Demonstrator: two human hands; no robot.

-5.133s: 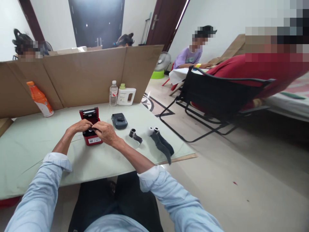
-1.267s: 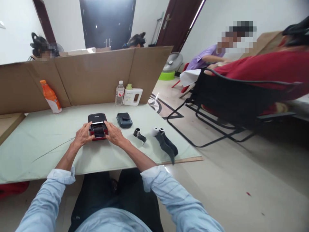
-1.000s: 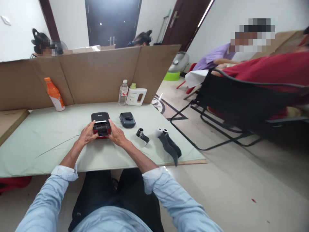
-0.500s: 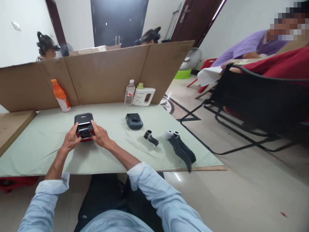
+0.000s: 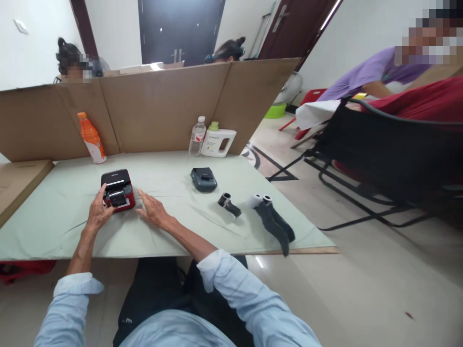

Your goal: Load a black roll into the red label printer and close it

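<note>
A small red printer with a black lid [image 5: 116,190] sits closed on the pale green table [image 5: 54,217]. My left hand [image 5: 96,212] rests against its left side, fingers curled loosely on the casing. My right hand [image 5: 153,211] lies flat on the table just right of the printer, fingers spread, holding nothing. A dark blue printer [image 5: 204,179] lies further right. Beyond it are a small dark paper roll [image 5: 229,204] and two rolls with long dark strips trailing [image 5: 272,219] near the table's right edge.
A folded cardboard screen [image 5: 159,106] stands along the table's back. Against it are an orange bottle [image 5: 91,138], a clear water bottle [image 5: 197,136] and a white jug [image 5: 217,142]. A black folding chair [image 5: 379,159] stands to the right. Other people sit behind the screen and at the right.
The printer's lid, open five seconds ago, is now closed. My right hand has come off the printer and lies on the table. The printer has shifted left with my left hand.
</note>
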